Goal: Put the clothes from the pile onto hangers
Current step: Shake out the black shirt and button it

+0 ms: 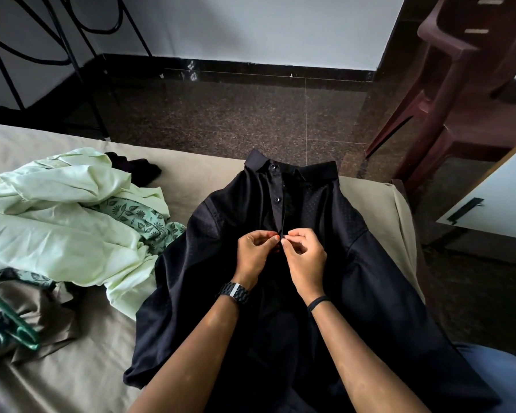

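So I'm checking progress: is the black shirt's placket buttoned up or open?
Partly open. On the black polo shirt, two upper buttons show; both hands pinch the placket at its lower end.

Count of things on and around the bed

One bed (108, 368) with a tan sheet carries one black polo shirt (379, 293), on whose placket two buttons show, the upper button (272, 166) and the lower button (277, 200). Two hands work at it: the left hand (255, 254), with one black watch (234, 292) on its wrist, and the right hand (306, 257), with one thin black band (318, 302) on its wrist. The pile holds one pale green garment (51, 210), one green leaf-print cloth (137, 217), one dark garment (137, 168) behind and one brown garment (51, 317) in front. One green hanger (9, 317) lies at the left edge. One dark red plastic chair (459, 84) stands on the floor.
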